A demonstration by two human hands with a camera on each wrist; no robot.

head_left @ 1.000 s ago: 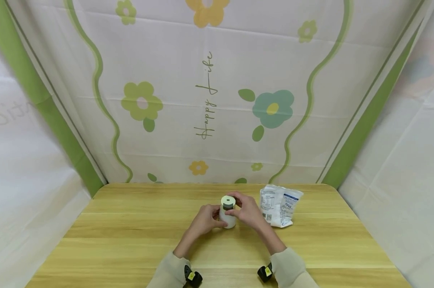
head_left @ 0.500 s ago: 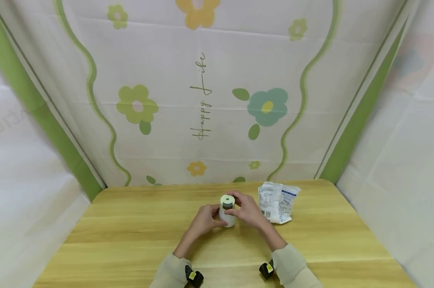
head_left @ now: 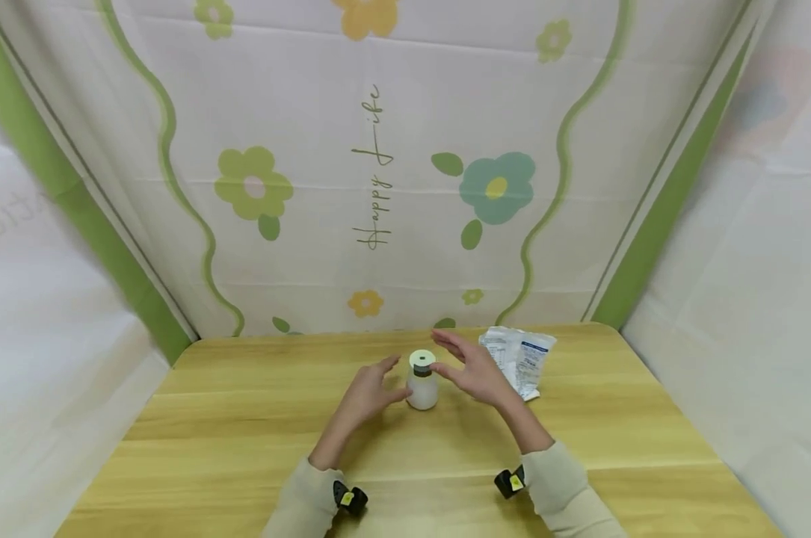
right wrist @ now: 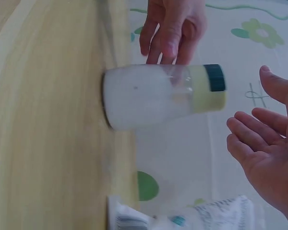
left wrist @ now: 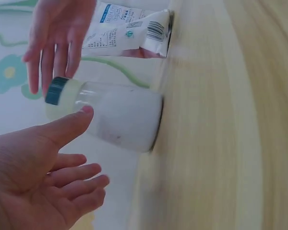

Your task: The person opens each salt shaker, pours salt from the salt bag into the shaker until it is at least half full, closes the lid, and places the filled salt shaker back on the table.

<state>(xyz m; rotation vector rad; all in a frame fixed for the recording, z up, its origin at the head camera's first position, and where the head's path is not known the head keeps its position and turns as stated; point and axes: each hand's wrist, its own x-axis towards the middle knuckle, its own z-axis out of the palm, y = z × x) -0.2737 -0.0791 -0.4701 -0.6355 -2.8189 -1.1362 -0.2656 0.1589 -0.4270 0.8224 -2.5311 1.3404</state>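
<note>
A seasoning jar stands upright on the wooden table, between both hands. Its clear body holds white contents, and a cream lid with a dark green part tops it, plain in the left wrist view, where the jar appears sideways. My left hand is spread to the left of the jar, its thumb near the jar's side. To the right, my right hand has its fingers extended near lid height. In the right wrist view a gap shows between the right hand and the lid.
A white printed packet stands on the table just behind and right of the right hand, which partly covers it. A floral cloth hangs along the table's far edge, and pale cloth sides rise at left and right.
Both hands have let go of the jar and spread apart, the left moving left and the right lifting away from the lid. The jar still stands upright. The head view has shifted slightly.
</note>
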